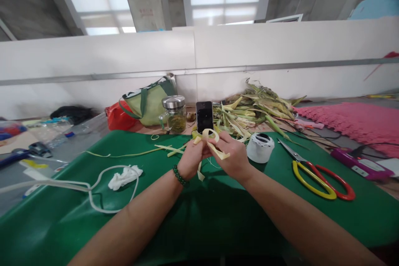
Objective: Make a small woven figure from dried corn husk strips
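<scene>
Both hands meet over the middle of the green mat (199,220), in front of an upright phone (205,115). Pale strips of corn husk (222,153) are pinched between them, with one piece curled into a loop at the top. My left hand (190,158), with a dark green bead bracelet (180,176) at the wrist, is closed on the husk. My right hand (233,153) is closed on it from the other side. A loose strip end hangs below the fingers. Just right of my right hand stands a white roll (260,151), its top dark in the middle.
Scissors (314,178) with red and yellow handles lie at the right. A husk pile (258,106), a lidded glass jar (174,118) and a green bag (149,102) stand at the back. A white cable (90,189) and crumpled tissue (124,178) lie left; a purple power strip (361,164) lies far right.
</scene>
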Tool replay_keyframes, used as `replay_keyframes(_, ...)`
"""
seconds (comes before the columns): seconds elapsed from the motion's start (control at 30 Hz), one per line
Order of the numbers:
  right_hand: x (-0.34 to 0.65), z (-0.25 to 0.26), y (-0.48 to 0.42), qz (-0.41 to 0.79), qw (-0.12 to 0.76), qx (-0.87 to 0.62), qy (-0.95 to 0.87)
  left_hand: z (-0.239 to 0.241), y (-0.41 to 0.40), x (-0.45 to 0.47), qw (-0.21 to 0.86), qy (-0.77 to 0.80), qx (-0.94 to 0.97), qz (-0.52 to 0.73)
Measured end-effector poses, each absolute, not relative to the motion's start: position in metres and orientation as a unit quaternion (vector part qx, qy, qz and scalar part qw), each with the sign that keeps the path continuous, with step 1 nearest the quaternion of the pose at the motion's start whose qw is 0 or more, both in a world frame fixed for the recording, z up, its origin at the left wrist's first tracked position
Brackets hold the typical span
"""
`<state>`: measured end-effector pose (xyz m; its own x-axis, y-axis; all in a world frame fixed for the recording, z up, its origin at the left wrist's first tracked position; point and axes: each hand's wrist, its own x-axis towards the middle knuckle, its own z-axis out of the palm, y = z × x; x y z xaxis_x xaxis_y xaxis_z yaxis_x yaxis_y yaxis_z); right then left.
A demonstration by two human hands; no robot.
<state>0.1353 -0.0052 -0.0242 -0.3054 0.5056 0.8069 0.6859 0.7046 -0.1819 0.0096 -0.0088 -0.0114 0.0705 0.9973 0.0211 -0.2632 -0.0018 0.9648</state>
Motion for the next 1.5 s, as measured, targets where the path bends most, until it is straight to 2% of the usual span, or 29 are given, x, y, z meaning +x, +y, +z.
replay_keyframes(0.23, 0.128, -0.023, -0.012, -0.185, 0.411, -0.364, -0.815, -0.014, -0.006, 0.005, 0.584, 0.377, 0.436, 0.571)
replay_keyframes(0.37, 0.126, -0.024, -0.013, -0.184, 0.392, -0.379, -0.818, -0.014, -0.004, 0.003, 0.601, 0.345, 0.440, 0.571)
replay_keyframes(0.47, 0.132, -0.021, -0.011, -0.108, 0.403, -0.370, -0.830, -0.010, -0.005, 0.001, 0.627, 0.319, 0.441, 0.557)
replay_keyframes(0.57, 0.142, -0.014, -0.004, -0.022, 0.455, -0.353, -0.817, -0.008, -0.006, -0.003, 0.624, 0.327, 0.477, 0.525)
replay_keyframes(0.67, 0.153, -0.006, 0.003, -0.022, 0.498, -0.357, -0.790, -0.006, -0.006, -0.008, 0.602, 0.361, 0.514, 0.493)
replay_keyframes(0.87, 0.162, -0.001, 0.015, 0.054, 0.391, -0.415, -0.820, -0.003, 0.000, -0.018, 0.579, 0.399, 0.545, 0.457)
replay_keyframes(0.97, 0.165, 0.001, 0.016, 0.154, 0.331, -0.423, -0.829, 0.000, 0.001, -0.021, 0.578, 0.391, 0.577, 0.425)
replay_keyframes(1.13, 0.173, 0.009, 0.014, 0.368, 0.246, -0.356, -0.823, 0.000, 0.002, -0.024, 0.596, 0.393, 0.588, 0.380)
replay_keyframes(1.3, 0.177, 0.015, 0.013, 0.516, 0.270, -0.314, -0.750, -0.001, 0.004, -0.028, 0.606, 0.410, 0.572, 0.371)
replay_keyframes(1.5, 0.176, 0.015, 0.011, 0.517, 0.275, -0.240, -0.774, 0.002, 0.003, -0.029, 0.593, 0.404, 0.594, 0.363)
